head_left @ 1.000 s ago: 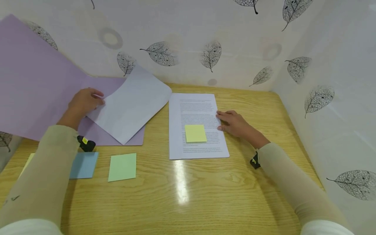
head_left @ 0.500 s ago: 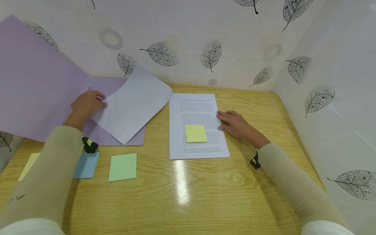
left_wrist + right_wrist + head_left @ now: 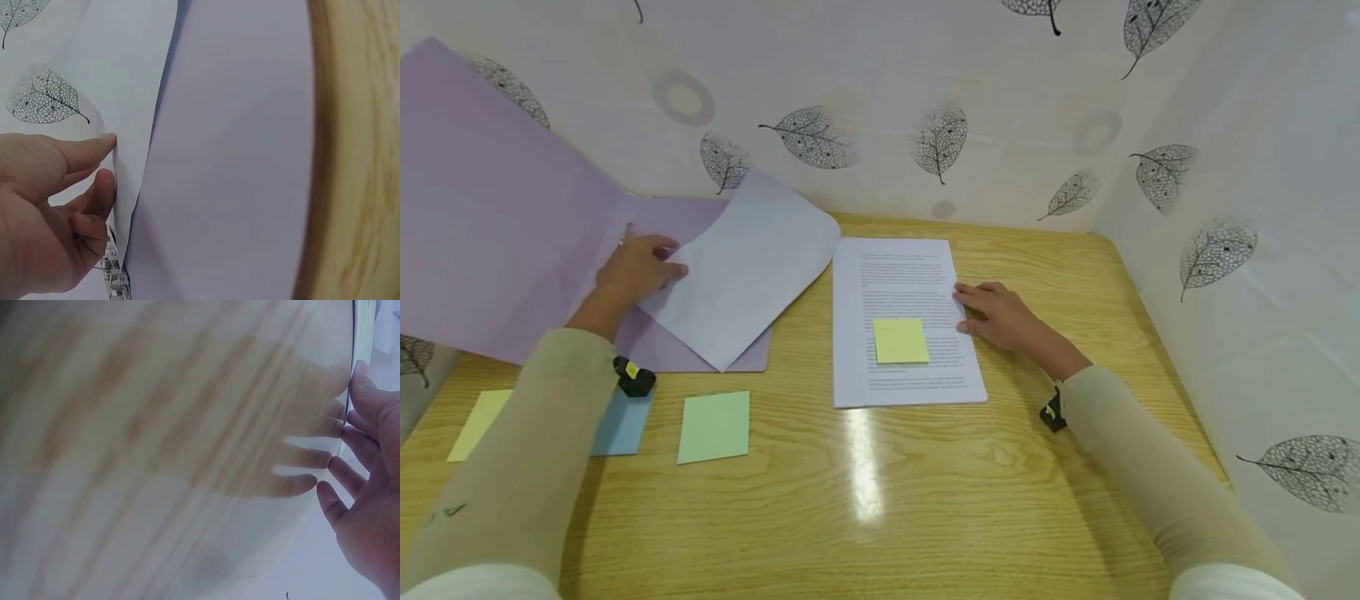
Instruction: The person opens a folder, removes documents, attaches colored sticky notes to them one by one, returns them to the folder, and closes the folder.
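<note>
My left hand (image 3: 636, 271) pinches the left edge of a blank white sheet of paper (image 3: 752, 258) between thumb and finger. The sheet lies askew and curved over an open purple folder (image 3: 497, 192), whose cover leans up at the left. In the left wrist view, a metal clip (image 3: 116, 272) of the folder shows just below my fingers. My right hand (image 3: 1003, 318) rests its fingertips along the right edge of a stack of printed paper (image 3: 910, 283), with fingers extended. On that stack sits a yellow sticky note (image 3: 901, 340).
Green (image 3: 713, 427), blue (image 3: 623, 425) and yellow (image 3: 478, 423) sticky notes lie in front of the folder, the latter two partly under my left forearm. Bare wooden tabletop (image 3: 925, 500) lies before the stack. Leaf-patterned white covering (image 3: 865, 83) rises behind and at the right.
My left hand has shifted right and slightly towards me, drawing the sheet's edge a little the same way. The folder's clip now shows behind the hand. The right hand stays put.
</note>
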`<control>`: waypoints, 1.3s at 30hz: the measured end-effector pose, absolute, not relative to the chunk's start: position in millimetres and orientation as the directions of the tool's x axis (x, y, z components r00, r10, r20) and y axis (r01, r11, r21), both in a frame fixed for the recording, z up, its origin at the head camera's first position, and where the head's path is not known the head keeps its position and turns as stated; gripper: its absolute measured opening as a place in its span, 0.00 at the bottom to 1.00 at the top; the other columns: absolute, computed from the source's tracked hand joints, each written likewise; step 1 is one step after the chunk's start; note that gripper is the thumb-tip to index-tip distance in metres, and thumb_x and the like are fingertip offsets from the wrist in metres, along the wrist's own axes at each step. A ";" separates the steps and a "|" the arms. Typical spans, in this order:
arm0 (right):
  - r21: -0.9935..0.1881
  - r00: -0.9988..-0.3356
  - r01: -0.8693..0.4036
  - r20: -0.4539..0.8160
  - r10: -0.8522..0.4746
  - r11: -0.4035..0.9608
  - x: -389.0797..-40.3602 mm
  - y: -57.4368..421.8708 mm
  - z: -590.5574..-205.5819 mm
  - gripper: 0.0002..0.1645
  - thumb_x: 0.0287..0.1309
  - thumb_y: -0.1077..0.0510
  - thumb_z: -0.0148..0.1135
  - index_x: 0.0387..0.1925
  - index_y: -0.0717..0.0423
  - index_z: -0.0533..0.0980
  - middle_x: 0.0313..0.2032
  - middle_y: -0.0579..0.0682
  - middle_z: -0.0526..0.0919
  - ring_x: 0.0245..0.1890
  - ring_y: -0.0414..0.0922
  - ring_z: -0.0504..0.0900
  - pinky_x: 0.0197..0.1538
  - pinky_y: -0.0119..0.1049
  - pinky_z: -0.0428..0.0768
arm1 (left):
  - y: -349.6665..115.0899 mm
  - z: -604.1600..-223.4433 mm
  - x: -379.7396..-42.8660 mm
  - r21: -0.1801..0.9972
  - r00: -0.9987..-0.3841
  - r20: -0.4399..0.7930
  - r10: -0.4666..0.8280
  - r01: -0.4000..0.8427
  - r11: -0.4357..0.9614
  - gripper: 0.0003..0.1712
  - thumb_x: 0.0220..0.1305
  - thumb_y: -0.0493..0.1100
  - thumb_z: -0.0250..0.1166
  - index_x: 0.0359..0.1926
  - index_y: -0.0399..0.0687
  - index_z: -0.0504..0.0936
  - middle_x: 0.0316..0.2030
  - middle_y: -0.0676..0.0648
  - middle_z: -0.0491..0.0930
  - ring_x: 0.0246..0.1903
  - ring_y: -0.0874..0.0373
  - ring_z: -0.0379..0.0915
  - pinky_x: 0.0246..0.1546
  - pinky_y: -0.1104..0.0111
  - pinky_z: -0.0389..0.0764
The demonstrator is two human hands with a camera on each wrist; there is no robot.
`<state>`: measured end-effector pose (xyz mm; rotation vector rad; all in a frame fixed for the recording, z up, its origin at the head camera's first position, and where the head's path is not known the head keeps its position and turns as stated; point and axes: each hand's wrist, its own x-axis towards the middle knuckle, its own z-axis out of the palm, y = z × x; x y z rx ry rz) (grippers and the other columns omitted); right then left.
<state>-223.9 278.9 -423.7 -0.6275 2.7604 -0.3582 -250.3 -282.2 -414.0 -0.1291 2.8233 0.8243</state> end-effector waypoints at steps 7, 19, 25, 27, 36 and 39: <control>-0.298 -0.863 -0.390 -0.211 -0.459 0.871 -224.1 278.9 -424.8 0.42 0.70 0.47 0.61 0.77 0.53 0.57 0.79 0.50 0.55 0.76 0.61 0.52 0.73 0.64 0.53 | -279.6 -415.5 -249.6 0.544 -0.980 -0.196 -0.030 -0.134 0.828 0.33 0.72 0.46 0.60 0.71 0.34 0.66 0.63 0.28 0.70 0.59 0.32 0.67 0.59 0.38 0.65; -0.307 -0.864 -0.387 -0.210 -0.459 0.869 -223.3 277.8 -423.9 0.41 0.70 0.48 0.61 0.77 0.54 0.57 0.79 0.52 0.55 0.76 0.61 0.52 0.73 0.65 0.53 | -279.6 -414.0 -249.4 0.629 -0.986 -0.165 -0.004 -0.108 0.770 0.25 0.73 0.43 0.57 0.62 0.28 0.74 0.55 0.27 0.75 0.48 0.38 0.72 0.49 0.50 0.75; -0.305 -0.867 -0.374 -0.221 -0.447 0.876 -224.1 277.7 -424.3 0.42 0.69 0.47 0.61 0.77 0.53 0.58 0.79 0.51 0.54 0.76 0.61 0.51 0.73 0.65 0.52 | -274.7 -399.7 -243.0 0.681 -0.980 -0.198 0.023 -0.121 0.722 0.25 0.74 0.47 0.59 0.65 0.37 0.74 0.47 0.35 0.77 0.31 0.53 0.71 0.34 0.62 0.71; -0.300 -0.867 -0.372 -0.225 -0.444 0.878 -224.6 277.4 -424.0 0.42 0.69 0.46 0.61 0.77 0.53 0.58 0.79 0.51 0.54 0.76 0.62 0.51 0.73 0.66 0.52 | -270.6 -394.5 -238.9 0.704 -0.976 -0.216 0.031 -0.133 0.697 0.27 0.74 0.49 0.59 0.67 0.40 0.73 0.47 0.38 0.77 0.31 0.56 0.69 0.33 0.65 0.72; -0.304 -0.862 -0.380 -0.226 -0.454 0.874 -223.4 277.3 -420.8 0.42 0.70 0.47 0.61 0.77 0.54 0.57 0.79 0.53 0.54 0.76 0.63 0.51 0.73 0.66 0.51 | -240.2 -368.6 -215.7 0.813 -0.974 -0.209 0.083 -0.126 0.568 0.32 0.72 0.57 0.62 0.72 0.56 0.69 0.61 0.42 0.76 0.41 0.61 0.73 0.36 0.71 0.74; -0.308 -0.862 -0.380 -0.223 -0.455 0.872 -222.7 276.9 -420.0 0.42 0.70 0.47 0.61 0.77 0.54 0.57 0.78 0.53 0.54 0.76 0.63 0.51 0.73 0.66 0.51 | -229.4 -360.0 -208.5 0.858 -0.976 -0.188 0.107 -0.110 0.502 0.32 0.72 0.56 0.62 0.73 0.59 0.69 0.61 0.46 0.76 0.44 0.62 0.76 0.40 0.73 0.77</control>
